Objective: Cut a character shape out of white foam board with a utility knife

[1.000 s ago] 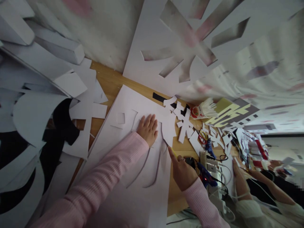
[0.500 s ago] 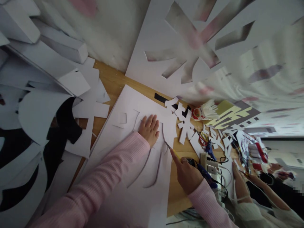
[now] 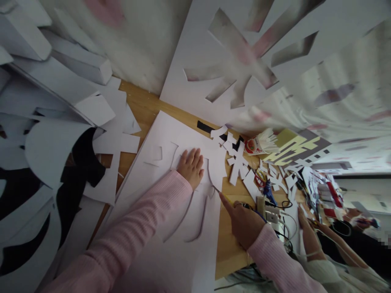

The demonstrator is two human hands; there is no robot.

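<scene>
Board [image 3: 171,264]: white, flat on bench [image 3: 227,246], set askew. Dark curved lines, apparently cuts, across its middle; small square outline toward far left. Knife [image 3: 216,189]: yellow handle, mostly covered; slim dark blade slanting down, tip at a curved line, near board's right edge.

Dim, greyish light, with wide-angle distortion stretching the edges.
</scene>
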